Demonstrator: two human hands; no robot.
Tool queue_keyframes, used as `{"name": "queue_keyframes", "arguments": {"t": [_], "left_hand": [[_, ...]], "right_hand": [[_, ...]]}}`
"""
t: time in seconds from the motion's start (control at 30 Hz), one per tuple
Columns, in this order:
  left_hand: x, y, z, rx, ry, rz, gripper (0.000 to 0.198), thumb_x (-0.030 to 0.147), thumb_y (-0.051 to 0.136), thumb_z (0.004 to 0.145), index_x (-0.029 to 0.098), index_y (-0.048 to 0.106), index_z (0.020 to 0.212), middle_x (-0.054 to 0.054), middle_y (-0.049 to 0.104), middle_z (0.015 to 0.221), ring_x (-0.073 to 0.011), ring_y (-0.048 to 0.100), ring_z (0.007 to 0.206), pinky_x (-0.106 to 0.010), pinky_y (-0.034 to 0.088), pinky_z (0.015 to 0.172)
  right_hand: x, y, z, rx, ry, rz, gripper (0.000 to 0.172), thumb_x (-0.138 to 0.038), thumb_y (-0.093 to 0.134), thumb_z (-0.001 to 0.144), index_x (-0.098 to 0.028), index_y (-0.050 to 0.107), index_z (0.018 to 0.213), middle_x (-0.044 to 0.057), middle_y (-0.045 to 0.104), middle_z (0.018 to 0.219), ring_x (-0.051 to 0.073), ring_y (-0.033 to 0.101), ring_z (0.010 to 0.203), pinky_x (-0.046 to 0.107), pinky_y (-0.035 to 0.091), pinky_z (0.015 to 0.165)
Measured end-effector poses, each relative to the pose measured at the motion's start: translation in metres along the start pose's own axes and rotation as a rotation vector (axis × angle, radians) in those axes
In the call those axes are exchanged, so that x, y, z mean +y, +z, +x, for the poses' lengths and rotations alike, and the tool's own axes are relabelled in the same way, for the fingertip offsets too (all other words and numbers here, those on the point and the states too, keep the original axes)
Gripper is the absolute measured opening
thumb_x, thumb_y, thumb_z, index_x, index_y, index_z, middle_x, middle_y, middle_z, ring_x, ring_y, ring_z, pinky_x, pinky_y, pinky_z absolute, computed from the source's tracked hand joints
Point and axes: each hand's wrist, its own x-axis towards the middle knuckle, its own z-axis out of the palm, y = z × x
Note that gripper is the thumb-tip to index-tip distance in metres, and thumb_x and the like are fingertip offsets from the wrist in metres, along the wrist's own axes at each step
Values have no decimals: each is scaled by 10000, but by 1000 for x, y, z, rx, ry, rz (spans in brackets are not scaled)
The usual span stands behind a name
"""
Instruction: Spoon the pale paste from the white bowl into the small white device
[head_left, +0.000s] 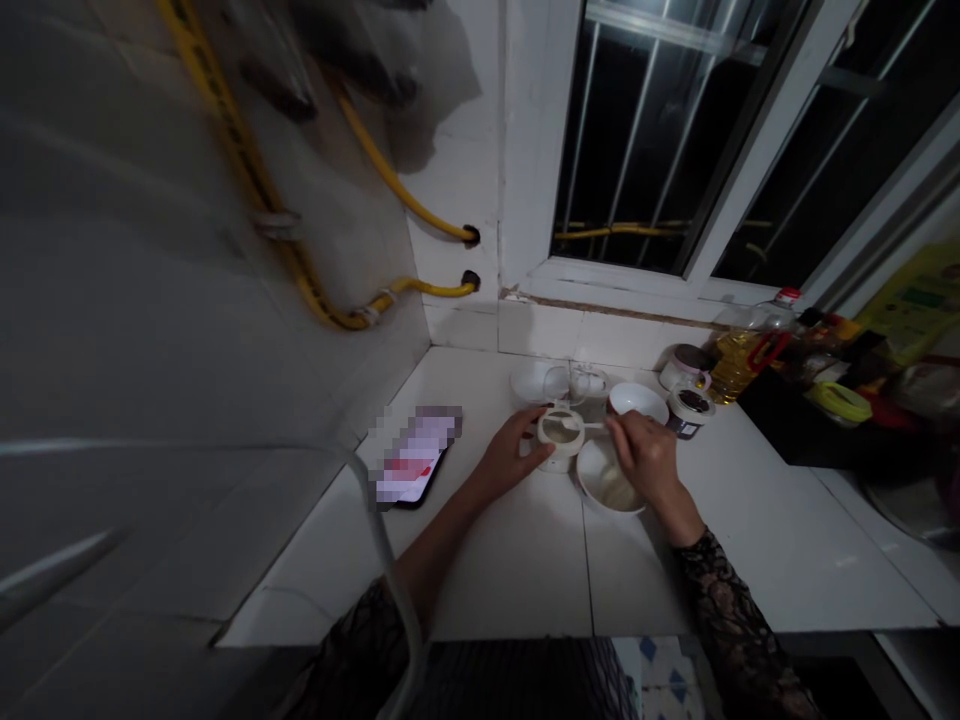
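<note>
1. Grip: the left hand [514,455] holds the jar [559,460], with fingers on its 9 o'clock side and the thumb near 5; the right hand [651,462] grips the spoon [592,425].
2. Place: the jar appears to stand on the table [517,570]. The bowl [589,485] sits close by at its 4 o'clock; the phone [416,460] lies apart at 9.
3. Risk: a catch of the spoon on the jar's rim could jog loose its load, if any; a slack left grip could let the jar tip toward the bowl.
4. Direction: the spoon's long axis runs roughly from 3 to 9 o'clock, its far end pointing to 9 at the jar's mouth. The jar's axis looks near upright, mouth up.
</note>
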Motion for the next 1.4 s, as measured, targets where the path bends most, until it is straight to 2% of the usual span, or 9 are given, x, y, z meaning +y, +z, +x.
{"name": "queue_keyframes", "arguments": {"t": [0.1,0.23,0.33,0.53,0.7,0.87,1.03,1.2,1.4], "left_hand": [[0,0,0,5,0,10,491,391,636,833,204,527,1274,-133,571,1324,-252,604,1124,-387,549,877],[0,1,0,12,-9,25,488,390,638,831,210,530,1271,-130,567,1336,-256,600,1139,-385,548,879],[2,0,0,1,-12,19,485,386,634,836,205,523,1272,-136,554,1355,-256,596,1147,-388,545,888],[3,-1,-1,1,-7,7,487,389,634,836,210,520,1274,-136,557,1354,-257,595,1152,-386,548,882],[0,-1,-1,6,3,9,481,396,632,839,220,523,1273,-126,551,1365,-254,589,1163,-385,544,886],[0,-1,-1,-3,-8,2,485,394,631,839,218,515,1277,-133,547,1368,-258,579,1178,-391,536,894],[2,-1,-1,-4,-21,0,494,394,635,836,211,514,1280,-138,542,1376,-264,583,1172,-402,535,898],[4,-1,-1,-4,-26,-5,491,396,635,835,215,521,1277,-130,551,1365,-262,574,1185,-393,535,902],[4,-1,0,-7,-35,-4,506,412,631,832,197,519,1277,-146,539,1370,-270,580,1177,-405,531,909]], "right_hand": [[19,-17,-1,-34,155,62,488,-407,351,1002,-198,495,586,3,508,506,106,432,459,238,311,502],[43,-36,-7,-260,275,86,540,-518,354,964,-203,442,533,-8,468,469,99,385,442,241,273,487],[53,-43,-11,-391,309,43,544,-549,357,937,-199,483,541,5,496,475,109,398,454,249,264,500],[48,-37,-11,-486,322,-3,460,-466,375,906,-194,519,564,34,538,517,129,443,486,267,247,522],[39,-24,-13,-655,296,237,471,-487,370,894,-204,397,518,-23,375,475,105,321,481,251,216,497],[39,-17,-17,-670,388,413,498,-564,402,871,-216,330,521,-42,276,507,102,267,506,242,206,481],[41,-17,-18,-693,457,555,531,-600,475,837,-213,337,499,-48,268,506,93,251,506,233,213,467],[43,-19,-19,-674,497,632,525,-591,518,828,-201,406,494,-51,316,490,86,269,493,229,212,453],[48,-20,-18,-630,599,624,571,-675,492,795,-218,332,493,-64,261,480,75,217,484,236,175,454]]}}
